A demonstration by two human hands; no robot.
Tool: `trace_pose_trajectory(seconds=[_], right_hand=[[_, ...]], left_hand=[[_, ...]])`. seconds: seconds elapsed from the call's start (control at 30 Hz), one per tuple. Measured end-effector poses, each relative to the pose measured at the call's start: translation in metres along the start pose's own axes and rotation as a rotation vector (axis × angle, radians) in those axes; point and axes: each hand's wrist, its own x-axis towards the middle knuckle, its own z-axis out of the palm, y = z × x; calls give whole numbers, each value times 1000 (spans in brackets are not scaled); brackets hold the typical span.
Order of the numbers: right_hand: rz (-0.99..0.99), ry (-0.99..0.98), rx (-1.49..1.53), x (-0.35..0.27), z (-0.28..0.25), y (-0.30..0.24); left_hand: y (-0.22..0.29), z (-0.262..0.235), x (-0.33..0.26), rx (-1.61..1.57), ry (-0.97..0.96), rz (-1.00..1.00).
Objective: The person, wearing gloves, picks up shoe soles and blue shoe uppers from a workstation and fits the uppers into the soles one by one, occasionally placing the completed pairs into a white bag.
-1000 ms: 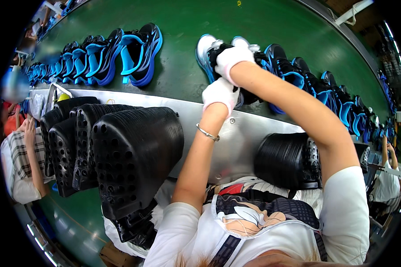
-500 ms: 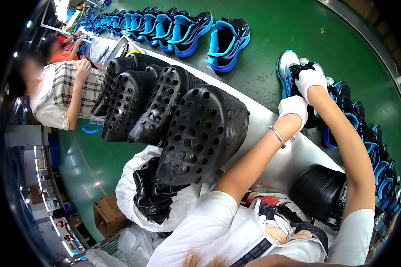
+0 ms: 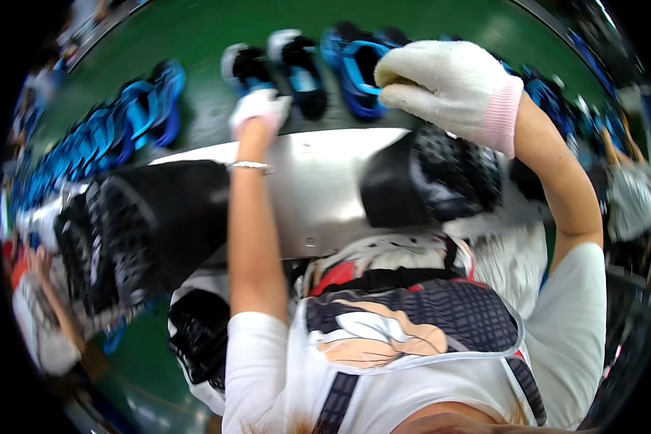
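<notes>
My left hand [image 3: 259, 112], in a white glove with a pink cuff, reaches over the metal ledge to the near end of a black and blue shoe with a white toe [image 3: 247, 69]. Blur hides its fingers, so their grip is unclear. Just right of it stands a similar shoe [image 3: 300, 72]. My right hand [image 3: 448, 90], gloved too, is raised close to the camera, its fingers loosely curled and the thumb a little apart, with nothing visible between them. Behind its fingertips is a black shoe with a bright blue lining [image 3: 360, 69].
Black perforated moulded shells [image 3: 173, 210] lie on the ledge's left part. Another black shell [image 3: 394, 184] sits below my right hand on the metal ledge [image 3: 315, 173]. Rows of blue shoes [image 3: 126, 119] line the green surface [image 3: 210, 32]. A person's arm [image 3: 54, 289] shows at far left.
My view has swung to the right. Both hands were together at a white-toed shoe; now they are apart, the left by a shoe and the right raised near the camera.
</notes>
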Motion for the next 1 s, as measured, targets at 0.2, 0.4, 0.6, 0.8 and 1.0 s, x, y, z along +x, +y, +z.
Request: trace_pose_trajectory(seconds=[0.2, 0.4, 0.6, 0.8, 1.0], right_hand=[[126, 88, 114, -111, -5, 21], [74, 91, 111, -140, 31, 6], [24, 106, 128, -137, 45, 0], [-40, 102, 126, -130, 40, 7], [10, 92, 155, -123, 12, -7]], left_hand=[[5, 17, -30, -16, 629, 93], [37, 32, -80, -296, 590, 412], [43, 38, -101, -315, 542, 526], [58, 44, -102, -382, 444, 561], [50, 37, -122, -593, 318, 513]])
